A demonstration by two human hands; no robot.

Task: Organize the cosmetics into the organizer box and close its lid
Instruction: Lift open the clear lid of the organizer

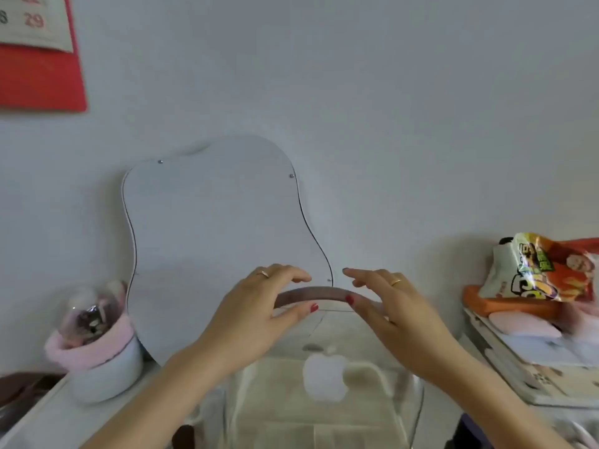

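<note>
A clear plastic organizer box (pixel 406 403) with a white apple mark (pixel 325 374) stands on the white table right in front of me. A curved brown handle (pixel 324 292) sits at the top of its transparent lid. My left hand (pixel 259 306) grips the handle's left end, fingers curled over it and thumb underneath. At the handle's right end my right hand (pixel 398 312) touches it with the thumb, while its fingers stretch out above. The blur and the clear plastic hide whether the lid sits fully down and what lies inside.
A wavy frameless mirror (pixel 210 238) leans on the wall behind the box. A pink and white holder (pixel 97 354) with brushes stands at the left. At the right, a snack bag (pixel 534 270) lies on stacked books (pixel 534 371). A red calendar (pixel 39 76) hangs upper left.
</note>
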